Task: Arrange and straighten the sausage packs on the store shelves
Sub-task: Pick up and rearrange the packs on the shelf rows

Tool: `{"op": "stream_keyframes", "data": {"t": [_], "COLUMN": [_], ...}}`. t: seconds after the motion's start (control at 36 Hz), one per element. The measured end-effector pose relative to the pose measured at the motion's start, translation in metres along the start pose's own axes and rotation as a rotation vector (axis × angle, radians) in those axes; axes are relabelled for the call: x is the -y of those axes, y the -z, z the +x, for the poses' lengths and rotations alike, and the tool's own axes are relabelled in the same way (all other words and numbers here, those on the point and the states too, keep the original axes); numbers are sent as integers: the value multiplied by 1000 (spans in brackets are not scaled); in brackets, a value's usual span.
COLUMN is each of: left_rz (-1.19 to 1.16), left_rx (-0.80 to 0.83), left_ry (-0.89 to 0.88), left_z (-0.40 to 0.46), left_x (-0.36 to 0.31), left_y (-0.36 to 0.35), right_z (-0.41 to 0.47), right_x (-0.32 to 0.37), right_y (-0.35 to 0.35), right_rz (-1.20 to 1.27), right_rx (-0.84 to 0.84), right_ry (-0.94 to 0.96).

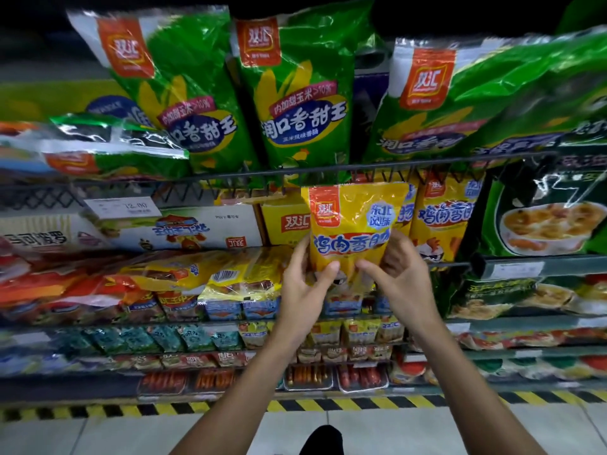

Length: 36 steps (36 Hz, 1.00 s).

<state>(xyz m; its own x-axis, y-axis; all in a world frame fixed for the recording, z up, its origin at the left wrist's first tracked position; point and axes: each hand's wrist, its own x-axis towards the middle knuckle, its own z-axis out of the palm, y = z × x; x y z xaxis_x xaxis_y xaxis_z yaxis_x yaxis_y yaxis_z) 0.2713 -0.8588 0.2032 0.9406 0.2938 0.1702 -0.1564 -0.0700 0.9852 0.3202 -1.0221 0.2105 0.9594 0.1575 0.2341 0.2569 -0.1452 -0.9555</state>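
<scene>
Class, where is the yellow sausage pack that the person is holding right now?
In the head view, the yellow sausage pack is centre frame, held between left hand and right hand, below the wire shelf edge.

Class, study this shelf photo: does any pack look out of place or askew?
Yes. On the top shelf the leftmost green pack leans sideways, unlike the upright green pack beside it. Below, a white box lies with its print upside down. Both hands hold a yellow pack upright.
</scene>
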Motion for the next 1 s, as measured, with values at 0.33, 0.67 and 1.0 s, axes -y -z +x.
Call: {"op": "stream_keyframes", "data": {"t": [0.33,0.67,1.0], "left_rz": [142,319,486], "left_rx": [-179,-144,-105], "left_ry": [-32,58,-225], "left_z": [27,42,27], "left_x": [12,43,63], "left_y": [-9,-8,0], "right_z": [35,40,9], "right_x": [-24,-48,-81], "right_y": [-34,-52,-69], "right_rz": [63,-195,-512], "right_rx": [-27,51,6], "right_ry": [11,75,400]}}
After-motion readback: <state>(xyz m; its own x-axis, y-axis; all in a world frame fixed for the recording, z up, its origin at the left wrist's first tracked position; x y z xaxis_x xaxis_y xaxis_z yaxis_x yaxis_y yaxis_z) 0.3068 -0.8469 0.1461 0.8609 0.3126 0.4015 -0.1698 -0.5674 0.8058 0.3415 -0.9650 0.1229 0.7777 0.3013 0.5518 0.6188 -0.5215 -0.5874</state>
